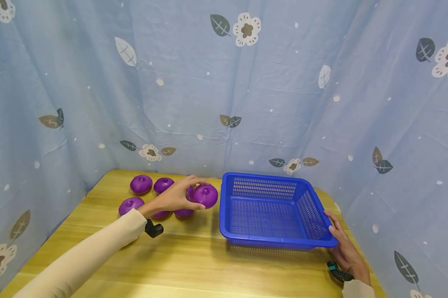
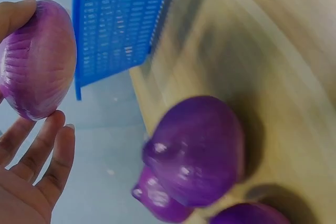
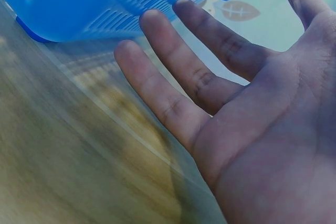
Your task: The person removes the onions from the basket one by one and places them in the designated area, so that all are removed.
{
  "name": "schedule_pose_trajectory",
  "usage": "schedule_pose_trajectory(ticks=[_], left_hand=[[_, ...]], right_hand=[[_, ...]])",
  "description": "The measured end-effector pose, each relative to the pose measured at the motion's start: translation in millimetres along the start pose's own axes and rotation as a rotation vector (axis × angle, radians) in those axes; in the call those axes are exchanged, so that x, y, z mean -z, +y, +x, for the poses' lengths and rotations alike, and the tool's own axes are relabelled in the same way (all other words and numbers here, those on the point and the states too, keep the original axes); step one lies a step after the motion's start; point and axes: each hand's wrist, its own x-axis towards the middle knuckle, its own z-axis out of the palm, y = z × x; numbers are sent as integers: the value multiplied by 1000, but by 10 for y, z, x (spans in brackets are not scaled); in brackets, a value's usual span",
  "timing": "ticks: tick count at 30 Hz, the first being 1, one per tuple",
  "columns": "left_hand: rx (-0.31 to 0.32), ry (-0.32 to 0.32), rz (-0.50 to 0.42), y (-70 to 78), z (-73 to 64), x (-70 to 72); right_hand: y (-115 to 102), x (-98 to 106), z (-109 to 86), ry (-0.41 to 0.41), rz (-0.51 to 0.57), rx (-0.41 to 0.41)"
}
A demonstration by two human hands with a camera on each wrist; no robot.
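Observation:
In the head view my left hand [image 1: 177,194] holds a purple onion [image 1: 205,196] between thumb and fingers, above the table and just left of the basket. The left wrist view shows the thumb on one side of this onion [image 2: 44,61] and fingertips on the other. A blue plastic basket [image 1: 268,241] stands on the right, its visible floor bare. At its right rim my right hand [image 1: 344,248] grips the edge with thumb and a finger. The right wrist view shows the other fingers [image 3: 178,64] stretched along the basket's outer wall.
Several more purple onions, among them one at the back left [image 1: 141,184] and one nearer the front [image 1: 130,204], lie on the wooden table [image 1: 194,265], partly hidden by my left hand and forearm. A blue patterned curtain [image 1: 194,82] surrounds the table's back and sides.

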Motion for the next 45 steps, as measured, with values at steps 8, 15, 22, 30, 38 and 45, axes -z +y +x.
schedule_pose_trajectory(ticks=[8,15,22,30,38,45], left_hand=[[46,11,33,-117,-311,110],[62,37,43,-231,-592,192],[99,52,74,-277,-849,223],[88,86,95,-306,-1039,266],[79,84,184,-328,-1178,280],[119,76,248,-367,-1288,261]], right_hand=[[-6,-12,-2,36,-50,-36],[-6,-4,15,16,-37,-22],[-3,10,5,-7,-19,4],[-1,8,-4,4,-19,-11],[-11,7,3,-18,-8,2],[-19,2,-3,-9,-27,-5]])
